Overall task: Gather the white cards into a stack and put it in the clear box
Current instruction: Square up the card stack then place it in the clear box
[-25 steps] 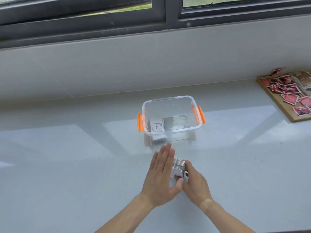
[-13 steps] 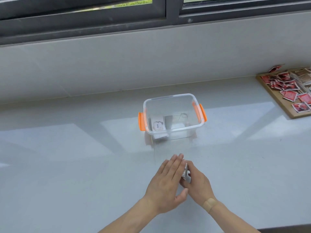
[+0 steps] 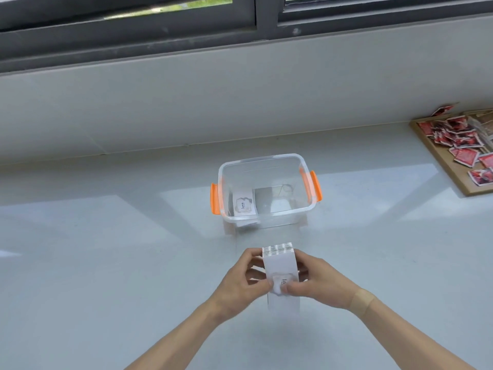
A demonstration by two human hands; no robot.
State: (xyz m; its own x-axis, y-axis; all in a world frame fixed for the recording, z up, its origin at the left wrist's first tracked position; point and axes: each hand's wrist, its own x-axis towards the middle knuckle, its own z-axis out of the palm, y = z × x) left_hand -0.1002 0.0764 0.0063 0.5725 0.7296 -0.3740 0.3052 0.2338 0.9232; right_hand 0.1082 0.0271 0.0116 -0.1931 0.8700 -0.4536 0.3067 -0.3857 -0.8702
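Note:
A thick stack of white cards (image 3: pixel 280 265) stands tilted up off the grey counter, its printed face toward me. My left hand (image 3: pixel 240 283) grips its left side and my right hand (image 3: pixel 317 283) grips its right side, thumbs meeting on the front near a small picture. Just beyond it stands the clear box (image 3: pixel 266 220) with orange latches, open on top. Inside the box, at the left, lies a white card (image 3: pixel 244 202) printed "love".
A brown board (image 3: pixel 440 161) with several red-and-white cards lies at the far right of the counter. A grey wall and dark window frame rise behind the box. Sunlit patches cross the grey counter (image 3: pixel 106 263).
My left hand, flat against the stack's side before, has curled round it. The stack has turned so its face shows and both hands hold it raised.

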